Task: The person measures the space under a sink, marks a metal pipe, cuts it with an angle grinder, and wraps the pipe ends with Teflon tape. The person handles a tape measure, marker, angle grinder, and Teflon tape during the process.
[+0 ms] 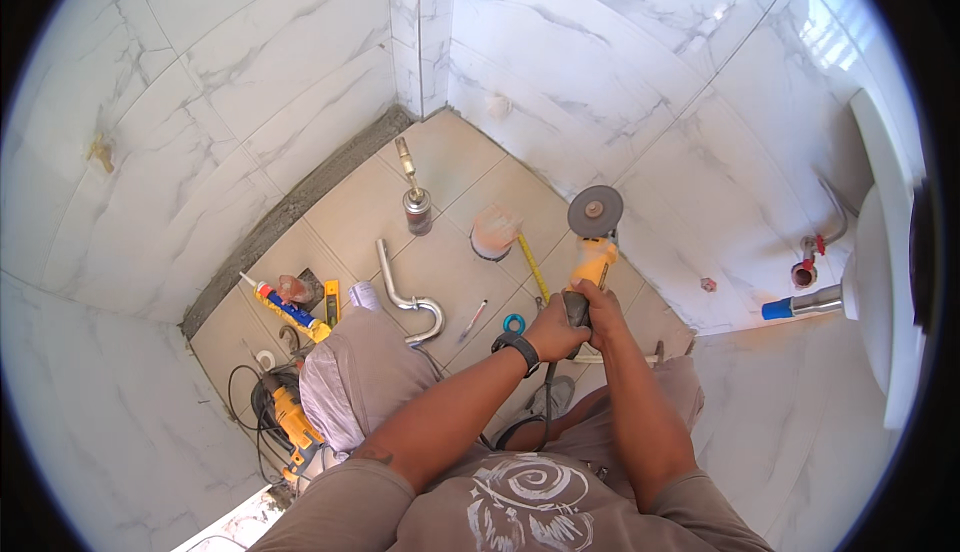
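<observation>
Both hands working 1 tool. Left hand [553, 330] is wrapping its fingers around the dark rear grip of the yellow angle grinder [596, 260]; right hand [603, 310] is closing around the same grip, just beside it. No finger gap showing on either. Grinder is pointing away from the body, near the right wall [650, 142], above the tiled floor [455, 167]. Its disc [594, 210] is facing up; cannot tell whether it is spinning or touching anything.

Progress, judged from how things lie: wall and floor tiles look laid. Grey mortar strip [300, 204] is running along the left wall's foot. Pipework seems unfinished: the curved chrome pipe [404, 301] is lying loose on the floor, and the blue-ended pipe [805, 304] beneath the white basin [880, 282] is showing no visible joint at its blue tip. Torch [417, 210], sealant tube [285, 307] and yellow drill [296, 420] are lying or standing unheld. No fresh cut is showing; cutting progress cannot be told.
</observation>
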A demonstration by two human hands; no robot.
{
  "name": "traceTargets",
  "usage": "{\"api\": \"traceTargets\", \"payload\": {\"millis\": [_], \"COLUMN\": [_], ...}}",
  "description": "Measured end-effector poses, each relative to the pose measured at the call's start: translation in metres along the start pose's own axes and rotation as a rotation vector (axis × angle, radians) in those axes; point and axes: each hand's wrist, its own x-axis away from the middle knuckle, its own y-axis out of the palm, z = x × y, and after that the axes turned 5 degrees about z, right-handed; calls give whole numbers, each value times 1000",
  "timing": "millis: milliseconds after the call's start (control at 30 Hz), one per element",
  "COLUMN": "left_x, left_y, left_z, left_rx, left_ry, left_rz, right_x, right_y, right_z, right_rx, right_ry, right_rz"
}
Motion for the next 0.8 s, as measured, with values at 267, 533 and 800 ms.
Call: {"api": "traceTargets", "payload": {"millis": [267, 533, 800], "left_x": [-29, -71, -94], "left_y": [-38, -195, -231], "left_z": [-54, -253, -382], "left_rx": [-141, -720, -1039], "left_ry": [268, -949, -996], "left_rz": [-341, 652, 332], "right_x": [-20, -49, -58], "right_y": [3, 4, 1], "right_z": [2, 18, 24], "right_rx": [192, 385, 505], "right_ry": [-3, 25, 40], "right_rz": [-34, 36, 128]}}
